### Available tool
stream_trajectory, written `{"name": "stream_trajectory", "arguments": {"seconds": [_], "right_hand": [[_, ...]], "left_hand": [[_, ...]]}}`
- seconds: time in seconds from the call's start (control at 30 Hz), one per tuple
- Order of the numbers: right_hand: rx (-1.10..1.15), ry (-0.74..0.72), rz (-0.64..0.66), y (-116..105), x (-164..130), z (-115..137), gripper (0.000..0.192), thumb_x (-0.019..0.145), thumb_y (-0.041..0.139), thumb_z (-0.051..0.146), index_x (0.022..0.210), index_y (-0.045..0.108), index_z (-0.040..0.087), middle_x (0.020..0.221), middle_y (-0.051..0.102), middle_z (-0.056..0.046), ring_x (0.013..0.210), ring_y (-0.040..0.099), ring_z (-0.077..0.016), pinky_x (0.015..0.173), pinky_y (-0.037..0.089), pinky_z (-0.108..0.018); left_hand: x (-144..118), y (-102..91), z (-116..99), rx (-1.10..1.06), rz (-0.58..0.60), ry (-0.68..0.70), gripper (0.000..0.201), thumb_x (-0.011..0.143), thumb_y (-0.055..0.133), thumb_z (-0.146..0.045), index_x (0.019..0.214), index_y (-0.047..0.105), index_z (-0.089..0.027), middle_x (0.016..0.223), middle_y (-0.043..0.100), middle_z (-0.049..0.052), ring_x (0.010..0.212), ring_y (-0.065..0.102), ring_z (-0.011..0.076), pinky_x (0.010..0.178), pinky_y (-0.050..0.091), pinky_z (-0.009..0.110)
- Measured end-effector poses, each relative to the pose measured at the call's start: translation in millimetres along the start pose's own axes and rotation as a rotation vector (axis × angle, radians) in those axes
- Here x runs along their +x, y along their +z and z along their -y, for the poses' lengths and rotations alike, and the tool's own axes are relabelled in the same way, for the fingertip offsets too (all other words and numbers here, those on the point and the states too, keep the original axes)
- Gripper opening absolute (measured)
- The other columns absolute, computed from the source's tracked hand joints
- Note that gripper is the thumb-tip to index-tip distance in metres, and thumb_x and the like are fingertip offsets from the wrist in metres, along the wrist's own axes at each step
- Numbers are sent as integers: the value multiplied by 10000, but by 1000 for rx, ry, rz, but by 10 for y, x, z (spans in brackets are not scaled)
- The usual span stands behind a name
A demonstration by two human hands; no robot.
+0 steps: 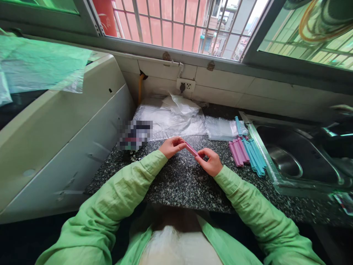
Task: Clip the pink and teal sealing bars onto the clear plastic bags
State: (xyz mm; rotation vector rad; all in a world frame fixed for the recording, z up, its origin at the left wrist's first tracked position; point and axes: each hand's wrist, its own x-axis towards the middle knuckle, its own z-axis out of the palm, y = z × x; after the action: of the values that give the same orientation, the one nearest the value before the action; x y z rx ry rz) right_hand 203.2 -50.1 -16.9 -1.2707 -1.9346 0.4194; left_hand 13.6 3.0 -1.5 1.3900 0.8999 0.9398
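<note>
A slim pink bag clip (191, 149) is held slantwise above the speckled counter, an end in each hand. My left hand (172, 147) pinches its upper left end between thumb and fingers. At the lower right end, my right hand (210, 161) grips it the same way. To the right of my hands lies a row of pink clips (237, 151), with a bunch of blue clips (254, 156) beside them. One more blue clip (238, 126) rests on a stack of clear plastic bags (222, 128).
Large clear plastic sheets (176, 117) lie at the back by the wall socket (186, 85). A steel sink (292, 158) borders the counter on the right. A white appliance (82, 132) stands on the left, near a blurred-out item (135, 135).
</note>
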Motion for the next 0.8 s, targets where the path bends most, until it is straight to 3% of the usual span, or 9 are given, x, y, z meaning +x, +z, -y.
{"name": "stream_trajectory", "arguments": {"seconds": [0.5, 0.8], "right_hand": [[16, -14, 19, 63, 26, 76, 117, 735, 554, 290, 706, 587, 181, 647, 589, -13, 609, 519, -121, 603, 439, -266], [220, 140, 25, 223, 28, 247, 126, 738, 547, 295, 710, 587, 179, 643, 599, 2, 592, 538, -108, 591, 452, -241]], "left_hand": [[-9, 29, -8, -118, -41, 1, 423, 444, 737, -460, 595, 537, -119, 524, 474, -46, 508, 395, 50, 504, 317, 204], [-16, 1, 17, -83, 8, -29, 403, 490, 712, -466, 627, 537, -130, 562, 522, -31, 492, 405, 53, 462, 307, 198]]}}
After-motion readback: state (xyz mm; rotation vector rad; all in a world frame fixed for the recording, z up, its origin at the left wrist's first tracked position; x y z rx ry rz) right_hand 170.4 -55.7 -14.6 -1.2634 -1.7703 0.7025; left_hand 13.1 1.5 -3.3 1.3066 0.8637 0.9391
